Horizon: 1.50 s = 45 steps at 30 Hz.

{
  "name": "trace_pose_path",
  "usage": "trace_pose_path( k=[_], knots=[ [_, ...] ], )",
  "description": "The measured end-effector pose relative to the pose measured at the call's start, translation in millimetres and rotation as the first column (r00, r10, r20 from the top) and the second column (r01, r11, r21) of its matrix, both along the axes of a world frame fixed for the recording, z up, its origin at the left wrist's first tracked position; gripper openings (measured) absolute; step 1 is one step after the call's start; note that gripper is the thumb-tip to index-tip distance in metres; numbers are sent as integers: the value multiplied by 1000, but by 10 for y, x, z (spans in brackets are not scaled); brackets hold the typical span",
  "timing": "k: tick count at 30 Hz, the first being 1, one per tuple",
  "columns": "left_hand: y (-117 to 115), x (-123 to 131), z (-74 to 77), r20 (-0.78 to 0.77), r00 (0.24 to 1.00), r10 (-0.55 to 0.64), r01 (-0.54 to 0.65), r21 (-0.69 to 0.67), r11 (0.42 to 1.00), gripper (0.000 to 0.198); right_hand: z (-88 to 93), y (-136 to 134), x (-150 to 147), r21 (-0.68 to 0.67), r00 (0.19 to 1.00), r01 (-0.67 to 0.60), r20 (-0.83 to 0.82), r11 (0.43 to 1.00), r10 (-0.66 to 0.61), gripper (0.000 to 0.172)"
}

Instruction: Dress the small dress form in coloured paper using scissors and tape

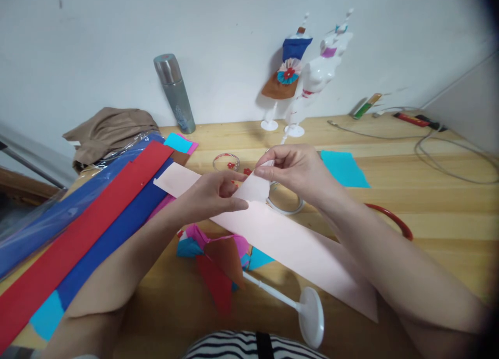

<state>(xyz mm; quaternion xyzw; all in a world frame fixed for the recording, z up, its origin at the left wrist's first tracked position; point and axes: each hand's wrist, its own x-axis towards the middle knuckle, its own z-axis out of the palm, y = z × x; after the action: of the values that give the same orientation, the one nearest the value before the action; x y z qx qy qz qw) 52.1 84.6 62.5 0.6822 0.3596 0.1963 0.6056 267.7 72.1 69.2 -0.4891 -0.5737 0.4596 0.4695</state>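
Note:
A small piece of pale pink paper [255, 187] is between my hands over the table. My right hand [296, 169] pinches its upper edge between thumb and fingers. At its lower left side is my left hand [224, 190], thumb and forefinger closing on the edge. Beneath them a long pale pink paper strip [296, 244] runs diagonally across the table. A miniature mannequin dressed in pink, blue, brown and red pieces [224, 249] lies on its side nearer me, its white stand [311, 317] pointing right. Part of its body is hidden under the strip.
Red [89, 234] and blue strips [117, 239] lie at left beside brown cloth [113, 132]. A flask [175, 93] and two standing mini mannequins [290, 62] are at the back. A turquoise sheet [345, 169], white ring [286, 210], red ring [393, 218] and cable [421, 145] lie right.

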Motion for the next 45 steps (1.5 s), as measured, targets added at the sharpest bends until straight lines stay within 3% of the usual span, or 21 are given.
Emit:
trace_pose_path(
  k=[3, 6, 10, 12, 14, 16, 19, 22, 24, 26, 28, 31, 33, 36, 40, 43, 45],
  knots=[
    [-69, 49, -10, -83, 995, 56, -45, 129, 991, 26, 1, -13, -12, 13, 999, -12, 43, 1000, 11, 18],
    [-77, 34, -1, -61, 998, 6, -3, 45, 999, 17, 7, -19, -8, 15, 999, -14, 52, 1000, 13, 18],
    [-25, -11, 22, 59, 995, -82, 89, -132, 987, 30, 10, -4, 7, -18, 1000, 7, -16, 1000, -7, 21],
    [-17, -10, 21, 58, 995, -81, 85, -69, 994, 41, 9, 5, 6, -40, 998, 35, -48, 999, -37, 27],
    [-34, 9, 7, 1, 1000, -16, 16, 118, 993, 55, 9, 12, 0, -59, 995, 70, -67, 996, -74, 34],
    [-70, 33, -17, -54, 995, 84, -60, 353, 934, 61, 6, 16, -9, -80, 992, 89, -85, 993, -95, 39],
    [-120, 55, -60, -90, 970, 224, -115, 644, 757, 44, -11, 23, -11, -88, 988, 92, -115, 992, -101, 39],
    [-131, 49, -94, -55, 948, 315, -153, 787, 597, 29, -40, 37, 8, -73, 989, 82, -121, 994, -90, 32],
    [-117, 38, -103, -14, 941, 338, -192, 801, 568, 29, -56, 45, 23, -71, 991, 57, -117, 996, -65, 27],
    [-95, 33, -98, 22, 936, 350, -239, 772, 589, 31, -63, 47, 30, -66, 992, 26, -122, 998, -34, 26],
    [-74, 38, -76, 65, 936, 346, -294, 684, 667, 33, -58, 42, 28, -52, 989, 17, -144, 999, -25, 30],
    [-50, 62, -25, 138, 930, 340, -367, 387, 846, 30, -31, 27, 18, -30, 986, 34, -162, 999, -38, 32],
    [-32, 69, 4, 175, 922, 346, -373, 155, 915, 31, -3, 17, 16, -22, 989, 35, -140, 999, -38, 26],
    [19, 40, 23, 223, 920, 323, -313, -79, 946, 39, 34, 8, 15, -4, 994, 42, -105, 999, -43, 22],
    [106, -43, 29, 288, 926, 245, -159, -291, 943, 43, 40, 3, 1, 18, 994, 44, -105, 999, -42, 28],
    [108, -53, 36, 313, 927, 208, -102, -322, 941, 38, 20, -11, -19, 27, 993, 18, -119, 999, -15, 31],
    [67, -22, 40, 261, 939, 225, -158, -254, 954, 47, 7, -26, -33, 37, 994, 1, -114, 999, 3, 28]
  ],
)
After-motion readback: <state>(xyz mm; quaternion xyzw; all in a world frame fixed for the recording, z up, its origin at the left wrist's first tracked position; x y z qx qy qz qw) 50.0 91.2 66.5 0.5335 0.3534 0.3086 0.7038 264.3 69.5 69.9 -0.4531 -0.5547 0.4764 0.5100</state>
